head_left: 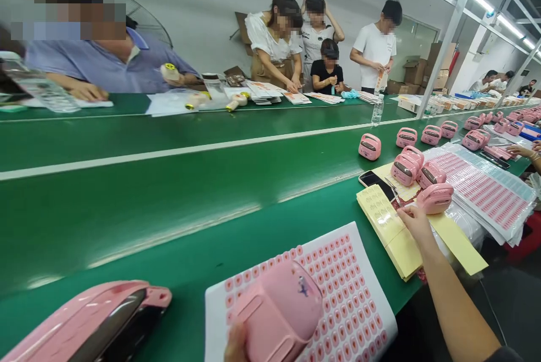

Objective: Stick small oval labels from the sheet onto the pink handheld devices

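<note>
The left hand (236, 344) shows only its thumb, laid against a pink case (281, 305); the fingers behind are hidden, but the case is clamped in the grip, its bottom cut off by the frame. It is above a sheet of heart stickers (346, 272) near the near edge of the green counter (190, 269), covering part of the rows. The right hand (416, 224) reaches to the yellow sheets (389, 229) along that edge, fingertips together at the end of a thin metal tool (394, 188); I cannot tell whether they are closed on it. A dark phone (372, 180) lies partly under the yellow sheets. Toward the counter's near left corner, a larger-looking pink case (97, 317) is cut off by the frame. Clear plastic (468, 229) beside the right hand has contents too blurred to tell. A clear bottle (377, 111) stands upright farther across the counter; cardboard boxes (415, 70) beyond the counter's far edge have contents hidden.
</note>
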The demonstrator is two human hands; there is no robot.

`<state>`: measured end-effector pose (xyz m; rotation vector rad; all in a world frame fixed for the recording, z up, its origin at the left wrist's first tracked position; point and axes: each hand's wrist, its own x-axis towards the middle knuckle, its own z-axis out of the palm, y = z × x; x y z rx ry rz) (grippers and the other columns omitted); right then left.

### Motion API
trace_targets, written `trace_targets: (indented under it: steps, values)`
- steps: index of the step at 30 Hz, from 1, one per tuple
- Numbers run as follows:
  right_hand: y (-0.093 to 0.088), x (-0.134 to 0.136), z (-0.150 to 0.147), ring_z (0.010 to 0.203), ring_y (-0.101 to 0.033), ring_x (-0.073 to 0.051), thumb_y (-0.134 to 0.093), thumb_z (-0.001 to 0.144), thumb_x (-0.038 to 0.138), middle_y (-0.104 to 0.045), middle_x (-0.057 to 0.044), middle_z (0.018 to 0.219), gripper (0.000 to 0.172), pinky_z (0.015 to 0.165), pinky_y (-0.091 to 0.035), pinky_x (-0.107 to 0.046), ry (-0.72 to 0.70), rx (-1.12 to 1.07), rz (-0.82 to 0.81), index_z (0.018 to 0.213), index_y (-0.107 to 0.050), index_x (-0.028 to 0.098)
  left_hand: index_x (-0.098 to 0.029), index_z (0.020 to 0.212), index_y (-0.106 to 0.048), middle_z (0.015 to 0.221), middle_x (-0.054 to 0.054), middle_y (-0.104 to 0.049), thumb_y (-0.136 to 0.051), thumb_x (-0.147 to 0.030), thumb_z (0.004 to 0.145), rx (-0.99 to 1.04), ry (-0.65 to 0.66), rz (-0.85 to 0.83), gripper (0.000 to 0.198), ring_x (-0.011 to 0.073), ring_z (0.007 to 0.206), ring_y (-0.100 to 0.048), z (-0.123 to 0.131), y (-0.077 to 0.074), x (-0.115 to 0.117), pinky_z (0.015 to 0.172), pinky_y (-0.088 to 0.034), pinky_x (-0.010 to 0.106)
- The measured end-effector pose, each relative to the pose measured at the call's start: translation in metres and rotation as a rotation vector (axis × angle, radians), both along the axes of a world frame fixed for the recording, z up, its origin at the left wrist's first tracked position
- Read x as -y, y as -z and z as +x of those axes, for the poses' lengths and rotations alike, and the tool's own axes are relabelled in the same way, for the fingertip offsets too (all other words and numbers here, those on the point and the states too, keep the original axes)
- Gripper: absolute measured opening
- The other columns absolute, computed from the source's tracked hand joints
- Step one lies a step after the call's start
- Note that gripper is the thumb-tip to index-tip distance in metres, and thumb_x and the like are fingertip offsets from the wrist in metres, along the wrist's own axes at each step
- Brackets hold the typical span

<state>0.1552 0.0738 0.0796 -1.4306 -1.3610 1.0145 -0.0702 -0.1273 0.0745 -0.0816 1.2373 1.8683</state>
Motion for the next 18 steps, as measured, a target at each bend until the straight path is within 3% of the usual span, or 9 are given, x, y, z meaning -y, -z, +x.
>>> trace_targets:
  steps: [5,9,12,18]
  values:
    - [-0.028,0.049,-0.042,0.074,-0.056,-0.019,-0.068,0.057,0.056,-0.065,-0.006,0.083,0.038,0.062,-0.042,-0.029,-0.285,-0.189,-0.018,0.06,-0.061,0.019,-0.022,0.108,-0.063,0.104,0.006,-0.069,-0.077,-0.055,0.049,-0.072,0.005,0.032,0.068,0.0351,0.12,-0.049,0.016,-0.005,-0.018,0.099,-0.04,0.046]
    - [-0.035,0.093,-0.083,0.097,-0.055,-0.024,-0.075,0.058,0.047,-0.062,-0.006,0.097,0.029,0.078,-0.043,-0.034,-0.552,-0.33,-0.098,0.059,-0.063,0.02,-0.026,0.115,-0.058,0.126,0.007,-0.058,-0.074,-0.057,0.057,-0.183,0.02,0.131,0.067,0.032,0.127,-0.041,0.026,-0.011,-0.027,0.106,-0.031,0.044]
    - [-0.034,0.106,-0.098,0.103,-0.053,-0.026,-0.076,0.058,0.044,-0.059,-0.006,0.097,0.026,0.085,-0.041,-0.036,-0.61,-0.319,-0.127,0.058,-0.065,0.021,-0.027,0.121,-0.052,0.132,0.009,-0.052,-0.074,-0.058,0.056,-0.189,0.023,0.157,0.075,0.0341,0.127,-0.04,0.03,-0.014,-0.028,0.101,-0.036,0.046]
    - [-0.035,0.102,-0.099,0.097,-0.053,-0.025,-0.076,0.058,0.043,-0.056,-0.006,0.098,0.025,0.085,-0.041,-0.037,-0.653,-0.285,-0.192,0.058,-0.066,0.02,-0.029,0.124,-0.05,0.135,0.009,-0.048,-0.075,-0.057,0.057,-0.212,0.003,0.162,0.076,0.0337,0.126,-0.041,0.03,-0.011,-0.026,0.098,-0.04,0.043]
